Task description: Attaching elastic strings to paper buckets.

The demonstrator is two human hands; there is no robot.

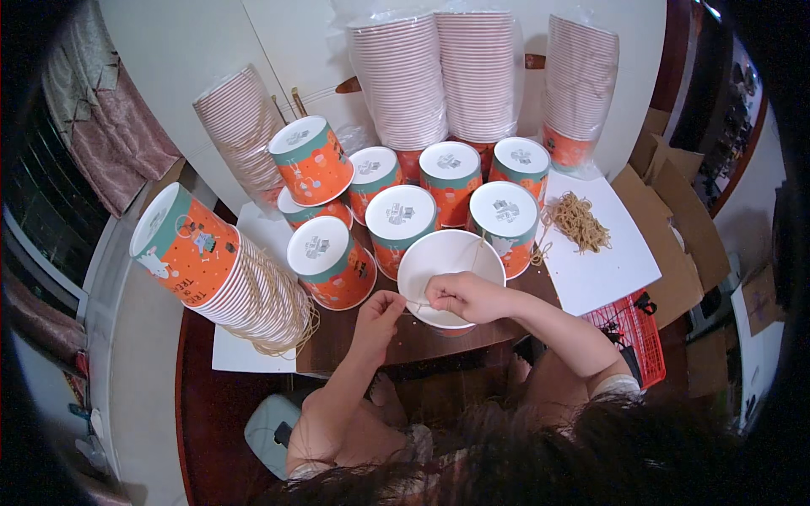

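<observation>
An upright white-lined paper bucket (447, 261) stands on the dark wooden table in front of me. My right hand (464, 295) rests over its near rim, pinching a thin tan string (479, 249) that crosses the bucket's mouth. My left hand (378, 314) is just left of the bucket, fingers closed on the same string's other end. Behind the bucket stand several upside-down orange and green paper buckets (401, 215).
A lying stack of orange buckets (211, 261) with strings draped over it sits at left. Wrapped tall bucket stacks (439, 76) line the back wall. A pile of tan strings (578, 221) lies on a white board. Red basket (633, 329) and cardboard boxes at right.
</observation>
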